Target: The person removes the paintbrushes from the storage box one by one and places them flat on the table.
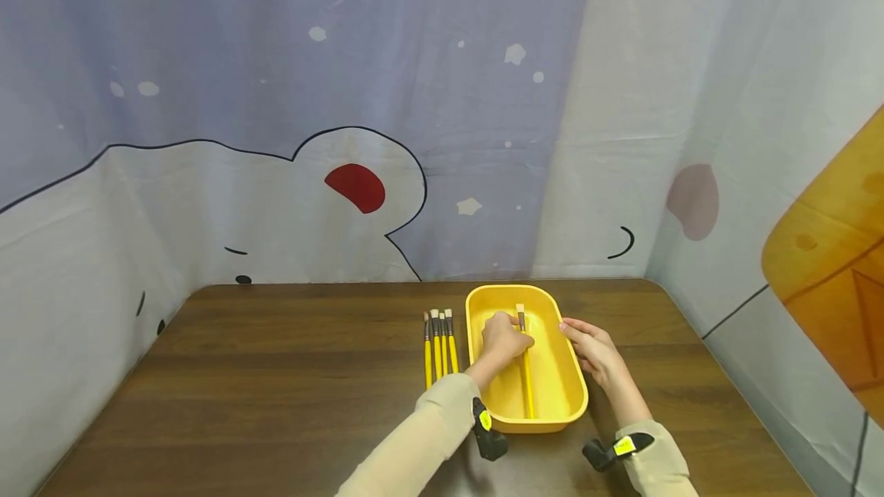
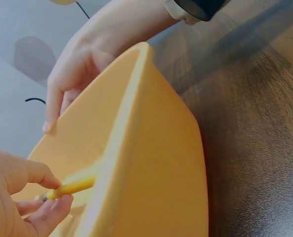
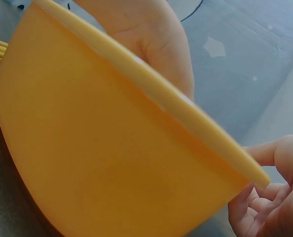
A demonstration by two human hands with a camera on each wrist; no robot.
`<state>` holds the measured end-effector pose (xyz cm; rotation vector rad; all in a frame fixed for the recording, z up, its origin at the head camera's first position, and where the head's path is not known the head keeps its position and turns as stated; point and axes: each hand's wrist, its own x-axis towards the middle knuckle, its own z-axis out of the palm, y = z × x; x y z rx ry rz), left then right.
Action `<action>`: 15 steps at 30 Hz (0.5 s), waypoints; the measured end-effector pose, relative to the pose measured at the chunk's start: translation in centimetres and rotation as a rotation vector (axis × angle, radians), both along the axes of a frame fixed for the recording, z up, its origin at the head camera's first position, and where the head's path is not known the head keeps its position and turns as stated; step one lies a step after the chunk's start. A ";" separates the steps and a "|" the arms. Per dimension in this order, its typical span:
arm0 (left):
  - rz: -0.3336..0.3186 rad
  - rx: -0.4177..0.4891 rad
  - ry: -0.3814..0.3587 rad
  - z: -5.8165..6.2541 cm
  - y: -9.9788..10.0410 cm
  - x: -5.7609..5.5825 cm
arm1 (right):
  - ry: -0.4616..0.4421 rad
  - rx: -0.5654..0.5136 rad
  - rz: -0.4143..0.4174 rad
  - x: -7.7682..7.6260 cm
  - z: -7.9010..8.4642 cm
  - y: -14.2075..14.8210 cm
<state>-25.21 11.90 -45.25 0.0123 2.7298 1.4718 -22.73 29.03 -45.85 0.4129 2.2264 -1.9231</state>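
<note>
In the head view, a yellow plastic tray [image 1: 558,378] with rounded corners stands on the table. My left hand [image 1: 506,340] reaches inside it and pinches a yellow-handled paintbrush [image 1: 528,390], its pale bristles toward the far end. The left wrist view shows thumb and fingertips [image 2: 52,181] closed round the handle [image 2: 77,186] near the dark ferrule. At the tray's right side, my right hand [image 1: 599,355] grips the rim. Seen from the right wrist, its thumb and fingers [image 3: 245,197] lie at the rim's corner, the fingers on the outer side.
Several more yellow paintbrushes [image 1: 440,343] lie side by side just left of the tray, bristles pointing away. The brown wooden table [image 1: 242,390] extends far to the left. A printed curtain [image 1: 483,136] hangs behind its back edge.
</note>
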 end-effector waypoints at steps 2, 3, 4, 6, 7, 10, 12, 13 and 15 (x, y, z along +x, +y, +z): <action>0.001 -0.007 0.002 0.4 -0.2 0.0 | -0.002 0.004 -0.005 0.0 0.0 0.0; 0.001 -0.003 0.002 0.5 -0.2 0.0 | -0.002 0.006 -0.006 0.0 -0.1 0.0; 0.001 0.006 0.001 0.6 -0.3 0.0 | -0.002 0.009 -0.006 0.0 -0.1 0.0; 0.005 0.019 0.004 0.7 -0.4 0.1 | -0.001 0.007 -0.005 0.0 -0.1 0.1; 0.005 0.031 0.002 0.8 -0.5 0.1 | 0.000 0.007 -0.003 0.0 -0.1 0.1; 0.009 0.066 -0.016 1.0 -0.5 0.2 | 0.003 0.007 0.000 0.0 -0.1 0.2; 0.011 0.091 -0.029 1.2 -0.5 0.1 | 0.007 0.009 0.002 0.0 0.0 0.2; 0.012 0.099 -0.031 1.3 -0.5 0.1 | 0.008 0.010 0.002 0.0 0.0 0.3; 0.016 0.116 -0.036 1.7 -0.6 0.1 | 0.009 0.011 0.004 0.0 0.1 0.3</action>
